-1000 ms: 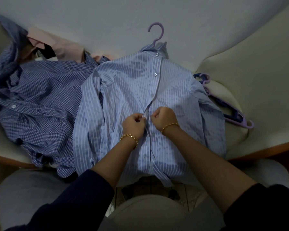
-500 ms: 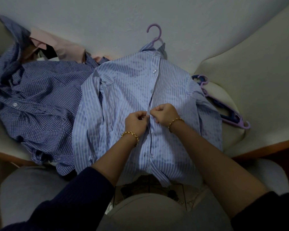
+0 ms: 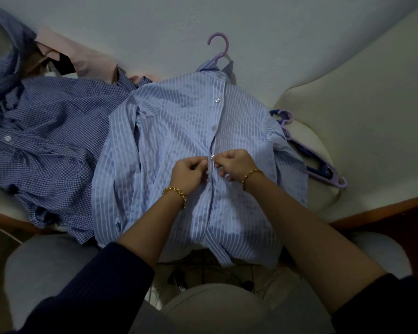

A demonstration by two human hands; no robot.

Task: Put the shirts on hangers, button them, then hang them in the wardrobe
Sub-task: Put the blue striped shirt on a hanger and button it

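Here, left hand (image 3: 190, 174) and right hand (image 3: 235, 165) pinching the striped shirt (image 3: 176, 121) at its placket, button (image 3: 212, 157) between them, purple hanger (image 3: 219, 45) at twelve o'clock.

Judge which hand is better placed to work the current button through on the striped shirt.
Probably the right hand: its fingertips pinch at the shiny button on the striped shirt. The left hand pinches the placket edge beside it, bracing the fabric.

Two blue shirts (image 3: 179, 131) (image 3: 53, 141), three hangers (image 3: 219, 47) (image 3: 333, 180) (image 3: 320, 168), two hands (image 3: 191, 172) (image 3: 235, 165), two bracelets (image 3: 176, 192) (image 3: 251, 174).
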